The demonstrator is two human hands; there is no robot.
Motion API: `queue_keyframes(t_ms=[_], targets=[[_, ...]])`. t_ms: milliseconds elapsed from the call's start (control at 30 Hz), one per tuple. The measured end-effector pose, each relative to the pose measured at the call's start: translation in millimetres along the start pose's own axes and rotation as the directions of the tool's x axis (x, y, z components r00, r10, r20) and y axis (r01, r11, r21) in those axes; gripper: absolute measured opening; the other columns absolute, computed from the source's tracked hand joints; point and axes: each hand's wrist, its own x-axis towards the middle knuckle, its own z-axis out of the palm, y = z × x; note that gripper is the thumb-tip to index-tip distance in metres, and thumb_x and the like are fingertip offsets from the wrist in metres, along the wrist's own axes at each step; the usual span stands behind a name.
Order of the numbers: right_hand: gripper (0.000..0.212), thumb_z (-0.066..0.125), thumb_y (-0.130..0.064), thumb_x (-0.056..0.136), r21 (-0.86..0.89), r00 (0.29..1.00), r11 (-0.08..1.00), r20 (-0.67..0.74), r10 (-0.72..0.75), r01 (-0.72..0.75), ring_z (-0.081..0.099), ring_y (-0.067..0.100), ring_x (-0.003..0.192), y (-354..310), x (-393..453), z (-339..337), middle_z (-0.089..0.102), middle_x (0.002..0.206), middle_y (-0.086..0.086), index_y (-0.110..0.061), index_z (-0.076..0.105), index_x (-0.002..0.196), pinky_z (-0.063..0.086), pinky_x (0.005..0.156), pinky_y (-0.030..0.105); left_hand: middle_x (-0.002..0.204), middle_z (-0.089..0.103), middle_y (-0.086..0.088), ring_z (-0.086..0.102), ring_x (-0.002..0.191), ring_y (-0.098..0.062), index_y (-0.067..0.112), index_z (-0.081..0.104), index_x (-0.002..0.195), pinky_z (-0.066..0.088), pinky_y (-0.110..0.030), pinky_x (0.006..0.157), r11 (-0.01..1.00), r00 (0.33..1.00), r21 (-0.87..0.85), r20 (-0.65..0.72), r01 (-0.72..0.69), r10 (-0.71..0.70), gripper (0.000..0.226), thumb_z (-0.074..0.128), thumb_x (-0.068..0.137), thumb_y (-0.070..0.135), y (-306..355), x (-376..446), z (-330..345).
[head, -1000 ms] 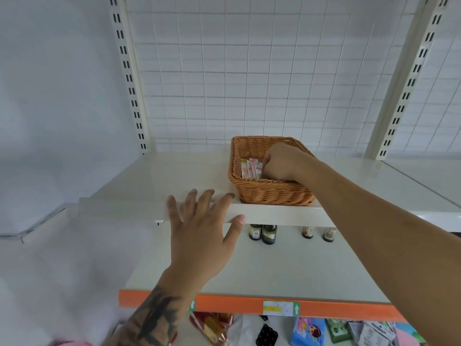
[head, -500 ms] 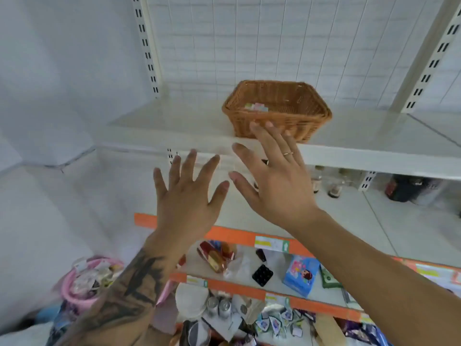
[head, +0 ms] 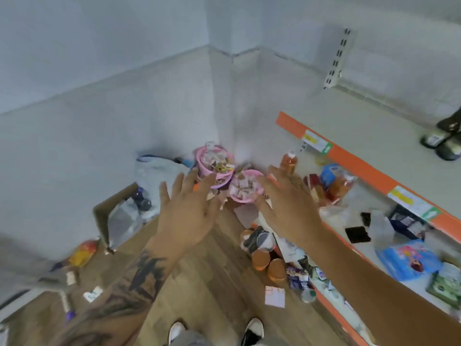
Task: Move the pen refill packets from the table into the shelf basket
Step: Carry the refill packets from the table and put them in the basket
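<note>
Both hands are stretched out in front of the person, palms down, fingers spread wide, and neither one holds anything. The left hand (head: pixel 185 216), on a tattooed forearm (head: pixel 129 293), hovers over the wooden floor (head: pixel 209 290). The right hand (head: pixel 287 208) hangs just beside it, a little nearer the shelves. Past the fingertips sit two pink tubs (head: pixel 245 186) in the corner of the room, each heaped with small packets; the picture is too blurred to tell whether these are the pen refills. I can see no wicker basket from here.

To the right runs a shelf with an orange edge strip (head: pixel 361 168), bearing yellow price tags. Below it stand orange bottles (head: pixel 289 162) and a blue box (head: pixel 329 172), and further along a blue picture packet (head: pixel 406 258) lies flat. Two dark bottles (head: pixel 446 143) stand on the upper shelf at the far right. On the floor lie two copper-lidded jars (head: pixel 268 264), a pink card (head: pixel 274 295), a cardboard box (head: pixel 112 216) against the wall, and scattered scraps. The person's shoes (head: pixel 252 330) show at the bottom edge.
</note>
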Motion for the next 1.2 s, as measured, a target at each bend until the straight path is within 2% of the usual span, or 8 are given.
queue_keyframes(t_ms=[133,233,367,500,700,833,967,1200], targets=[[0.054,0.033,-0.06,0.103,0.027,0.986,0.992,0.108,-0.128,0.126,0.05,0.038,0.136,-79.1,3.2,28.9,0.049,0.152,0.011,-0.03,0.053,0.142,0.047,0.107,0.055,0.164,0.037,-0.01,0.031,0.151,-0.041,0.039,0.04,0.155,0.018,-0.07,0.119,0.981,0.981,-0.001,-0.016,0.192,-0.192,0.072,0.015,0.096,0.07,-76.3,-61.5,-3.9],[0.053,0.037,-0.06,0.103,0.027,0.959,0.968,0.13,-0.25,0.248,0.051,0.038,0.135,-153.7,3.8,42.4,0.051,0.151,0.01,-0.028,0.056,0.141,0.048,0.106,0.053,0.163,0.038,-0.011,0.032,0.151,-0.039,0.039,0.041,0.154,0.021,-0.068,0.117,0.946,0.946,0.013,-0.034,0.323,-0.322,0.074,0.014,0.093,0.071,-137.6,-114.5,-12.3],[0.059,0.032,-0.064,0.1,0.07,0.897,0.919,0.202,-0.393,0.387,0.048,0.031,0.141,-267.2,0.2,76.4,0.051,0.153,0.006,-0.028,0.056,0.14,0.044,0.111,0.052,0.157,0.047,-0.01,0.042,0.144,-0.037,0.038,0.045,0.151,0.029,-0.067,0.115,0.88,0.879,0.019,-0.047,0.475,-0.474,0.065,0.025,0.097,0.067,-223.7,-193.8,-19.3],[0.062,0.034,-0.063,0.101,0.109,0.821,0.861,0.261,-0.507,0.497,0.044,0.029,0.145,-378.2,-27.3,116.2,0.05,0.155,0.008,-0.024,0.055,0.145,0.037,0.118,0.05,0.161,0.04,-0.004,0.033,0.15,-0.032,0.042,0.036,0.154,0.023,-0.064,0.119,0.804,0.804,-0.012,-0.015,0.595,-0.595,0.067,0.02,0.095,0.069,-296.4,-268.5,-18.9],[0.054,0.04,-0.058,0.105,0.169,0.704,0.765,0.306,-0.64,0.622,0.038,0.026,0.149,-508.2,-68.4,163.0,0.043,0.16,0.004,-0.029,0.048,0.15,0.028,0.122,0.045,0.167,0.028,-0.003,0.022,0.155,-0.031,0.042,0.026,0.157,0.012,-0.064,0.123,0.719,0.72,-0.045,0.009,0.693,-0.694,0.058,0.027,0.103,0.064,-384.4,-355.9,-9.3],[0.056,0.035,-0.061,0.105,0.19,0.638,0.713,0.334,-0.693,0.675,0.041,0.025,0.147,-569.2,-92.3,187.0,0.042,0.16,0.002,-0.032,0.046,0.151,0.032,0.12,0.044,0.17,0.022,-0.003,0.017,0.157,-0.031,0.044,0.023,0.159,0.006,-0.064,0.124,0.659,0.663,-0.074,0.075,0.748,-0.745,0.058,0.028,0.104,0.063,-422.4,-409.0,-8.1],[0.056,0.033,-0.062,0.105,0.211,0.552,0.646,0.369,-0.748,0.734,0.038,0.023,0.149,-632.1,-97.3,200.8,0.039,0.163,0.0,-0.034,0.043,0.153,0.029,0.121,0.042,0.169,0.024,-0.002,0.018,0.156,-0.03,0.043,0.024,0.158,0.009,-0.064,0.124,0.601,0.604,-0.061,0.085,0.797,-0.793,0.057,0.028,0.104,0.062,-468.3,-442.6,-12.5],[0.064,0.021,-0.065,0.102,0.241,0.389,0.504,0.398,-0.831,0.829,0.047,0.029,0.142,-734.0,-93.5,238.3,0.046,0.157,0.007,-0.031,0.044,0.151,0.039,0.117,0.047,0.167,0.027,-0.003,0.023,0.154,-0.029,0.043,0.022,0.157,0.013,-0.064,0.122,0.459,0.464,-0.08,0.064,0.885,-0.883,0.059,0.027,0.103,0.064,-542.1,-482.4,-18.1]])
